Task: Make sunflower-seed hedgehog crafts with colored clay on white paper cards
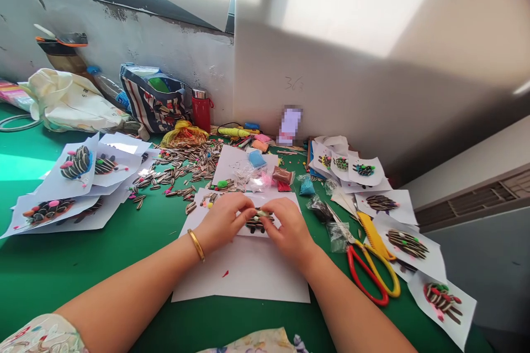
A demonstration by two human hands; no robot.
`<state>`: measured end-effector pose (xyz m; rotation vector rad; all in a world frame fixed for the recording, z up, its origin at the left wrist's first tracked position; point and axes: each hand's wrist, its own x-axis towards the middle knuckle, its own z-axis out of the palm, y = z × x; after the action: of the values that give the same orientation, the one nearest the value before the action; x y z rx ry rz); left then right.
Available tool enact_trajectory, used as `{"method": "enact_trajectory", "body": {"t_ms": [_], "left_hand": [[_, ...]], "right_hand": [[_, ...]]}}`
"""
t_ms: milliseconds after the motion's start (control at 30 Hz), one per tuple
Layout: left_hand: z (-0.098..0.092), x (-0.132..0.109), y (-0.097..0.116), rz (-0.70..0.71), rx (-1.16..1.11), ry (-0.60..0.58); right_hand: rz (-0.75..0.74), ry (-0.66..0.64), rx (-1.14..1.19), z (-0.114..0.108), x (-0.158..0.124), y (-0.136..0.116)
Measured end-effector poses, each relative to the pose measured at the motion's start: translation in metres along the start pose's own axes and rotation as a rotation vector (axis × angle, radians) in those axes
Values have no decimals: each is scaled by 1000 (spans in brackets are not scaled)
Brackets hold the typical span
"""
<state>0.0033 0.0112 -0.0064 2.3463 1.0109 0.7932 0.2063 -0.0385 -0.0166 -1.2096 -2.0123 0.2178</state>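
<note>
Green tabletop (41,265) before me, sunlit at far left — white sheets bearing striped-seed figures (45,186) lie piled at left, and more sheets (459,298) overlap down the right. A large white sheet (265,278) lies near the centre. Loose striped seeds (196,159) spread behind it; towards the wall, I see a cream cloth bag (72,102), a striped bag (153,102), a red flask (201,113) — and, at right, scissors (354,241).
</note>
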Motion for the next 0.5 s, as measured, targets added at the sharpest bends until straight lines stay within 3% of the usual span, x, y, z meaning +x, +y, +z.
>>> {"method": "enact_trajectory", "body": {"t_ms": [100,200,333,500], "left_hand": [[-15,8,-22,-81,317,126],[-25,13,-45,-222,600,174],[-25,14,-61,-316,678,87],[-24,16,-59,-350,659,119]], "right_hand": [[104,64,-118,-6,1,18],[242,44,-280,-13,3,36],[377,-81,-448,-14,4,50],[411,-161,-484,-12,3,52]]}}
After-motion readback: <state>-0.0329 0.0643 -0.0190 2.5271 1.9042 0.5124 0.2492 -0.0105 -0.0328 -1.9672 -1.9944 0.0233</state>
